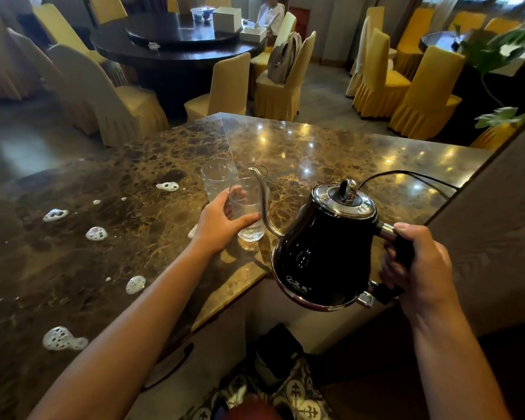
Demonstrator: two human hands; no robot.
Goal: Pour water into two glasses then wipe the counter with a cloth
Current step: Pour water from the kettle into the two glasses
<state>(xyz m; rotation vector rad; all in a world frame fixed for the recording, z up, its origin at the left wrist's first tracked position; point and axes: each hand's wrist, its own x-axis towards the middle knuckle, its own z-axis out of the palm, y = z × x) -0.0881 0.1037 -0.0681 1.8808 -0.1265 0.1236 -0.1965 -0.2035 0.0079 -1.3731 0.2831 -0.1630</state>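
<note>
While the left hand (222,221) curls its fingers (238,194) & thumb round the near glass (249,213), which stands on the marble tabletop (331,140), the right hand (419,268) grips the handle of the black kettle (325,253), fingers wrapped round it, thumb on top. Kettle held above the tabletop's near edge, w/ gooseneck spout tip over the near glass. Far glass (218,177) stands touching or just beside the near one, to its far left. Foam blobs (96,234) dot the tabletop's left part. Cord (406,174) trails right behind the kettle.

Marble counter (331,153) bears two glasses (218,177) and foam blobs (96,234)
</note>
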